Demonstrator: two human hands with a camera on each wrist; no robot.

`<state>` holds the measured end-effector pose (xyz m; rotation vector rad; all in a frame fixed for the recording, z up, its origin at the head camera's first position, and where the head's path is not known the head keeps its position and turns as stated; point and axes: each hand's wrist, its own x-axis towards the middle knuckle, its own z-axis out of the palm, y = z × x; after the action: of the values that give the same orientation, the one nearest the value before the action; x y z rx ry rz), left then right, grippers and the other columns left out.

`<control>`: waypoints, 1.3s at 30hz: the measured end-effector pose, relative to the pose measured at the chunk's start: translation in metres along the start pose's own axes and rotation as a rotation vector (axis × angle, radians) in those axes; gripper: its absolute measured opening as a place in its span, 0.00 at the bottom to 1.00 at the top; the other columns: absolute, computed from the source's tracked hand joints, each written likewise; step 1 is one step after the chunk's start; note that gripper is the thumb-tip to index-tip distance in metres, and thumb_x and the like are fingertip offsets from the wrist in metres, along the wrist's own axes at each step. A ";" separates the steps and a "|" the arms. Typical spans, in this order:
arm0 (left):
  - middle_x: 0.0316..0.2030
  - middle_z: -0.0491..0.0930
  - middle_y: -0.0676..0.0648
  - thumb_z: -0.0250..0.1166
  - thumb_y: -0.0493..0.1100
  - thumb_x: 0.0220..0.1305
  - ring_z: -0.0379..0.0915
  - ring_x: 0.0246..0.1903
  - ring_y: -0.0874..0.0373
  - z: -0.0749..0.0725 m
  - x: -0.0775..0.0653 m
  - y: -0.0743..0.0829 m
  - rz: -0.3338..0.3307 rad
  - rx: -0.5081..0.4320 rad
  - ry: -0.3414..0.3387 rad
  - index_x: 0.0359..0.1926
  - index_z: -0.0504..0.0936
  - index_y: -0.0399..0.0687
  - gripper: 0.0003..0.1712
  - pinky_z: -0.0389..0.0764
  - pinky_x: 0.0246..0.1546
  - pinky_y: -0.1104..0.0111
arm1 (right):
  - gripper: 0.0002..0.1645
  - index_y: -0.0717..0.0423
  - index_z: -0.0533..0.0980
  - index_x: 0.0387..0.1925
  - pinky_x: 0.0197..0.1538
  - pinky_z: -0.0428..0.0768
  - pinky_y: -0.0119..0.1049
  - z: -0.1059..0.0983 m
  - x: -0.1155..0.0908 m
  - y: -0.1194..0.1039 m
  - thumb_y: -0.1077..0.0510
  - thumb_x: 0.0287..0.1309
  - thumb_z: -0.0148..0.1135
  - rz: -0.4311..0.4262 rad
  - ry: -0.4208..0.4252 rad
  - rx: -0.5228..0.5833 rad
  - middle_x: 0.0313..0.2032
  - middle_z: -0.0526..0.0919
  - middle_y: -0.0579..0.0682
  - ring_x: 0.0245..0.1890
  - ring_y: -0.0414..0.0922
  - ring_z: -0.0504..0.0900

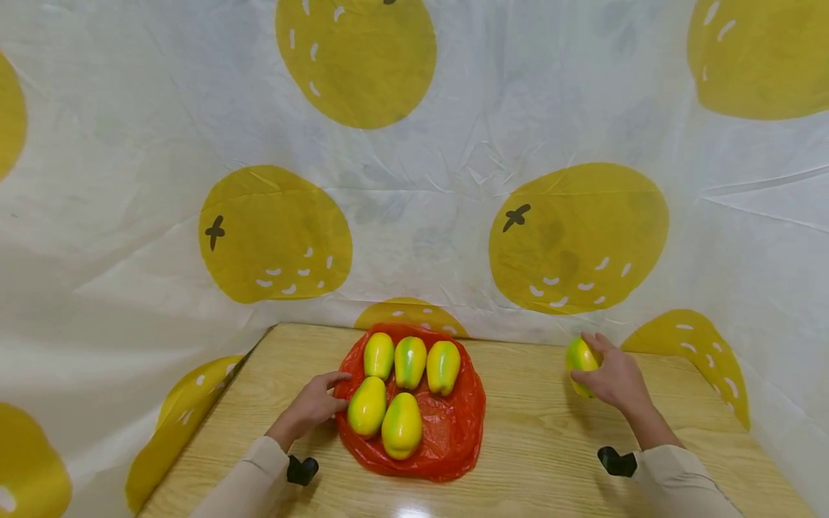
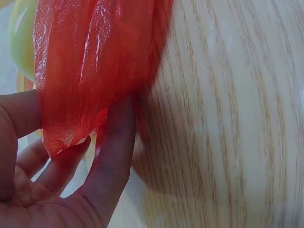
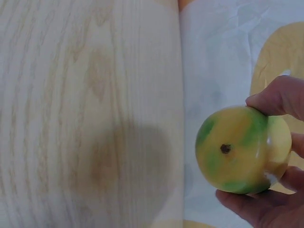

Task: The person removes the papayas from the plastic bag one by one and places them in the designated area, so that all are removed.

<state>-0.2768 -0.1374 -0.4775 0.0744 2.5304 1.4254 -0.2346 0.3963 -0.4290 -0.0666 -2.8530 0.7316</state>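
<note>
My right hand [image 1: 615, 374] grips a yellow-green papaya [image 3: 232, 149] between thumb and fingers. In the right wrist view its dark stem end faces the camera, and its shadow falls on the table apart from it. At the left side of a red plastic bag [image 1: 447, 428], my left hand [image 1: 315, 401] holds the bag's edge. The left wrist view has the red plastic [image 2: 95, 61] between that hand's thumb and fingers, some fingertips hidden behind it. Several more papayas lie on the spread bag, among them a front one [image 1: 401, 426] and a back right one [image 1: 443, 367].
The wooden table [image 1: 531, 432] spreads under the bag and both hands. A white cloth [image 1: 421, 237] printed with large yellow fruit hangs along the table's back and sides. Black wrist mounts [image 1: 301, 470] sit by both sleeves.
</note>
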 end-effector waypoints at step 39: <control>0.72 0.68 0.30 0.69 0.34 0.63 0.78 0.51 0.47 -0.003 -0.004 -0.003 0.036 0.030 -0.013 0.69 0.76 0.44 0.33 0.89 0.43 0.60 | 0.51 0.71 0.60 0.75 0.61 0.69 0.77 0.011 0.003 0.054 0.54 0.56 0.69 0.027 0.020 -0.026 0.72 0.56 0.82 0.65 0.84 0.62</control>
<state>-0.2735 -0.1423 -0.4778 0.1348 2.5522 1.3956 -0.2397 0.4388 -0.4642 -0.1163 -2.8479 0.6952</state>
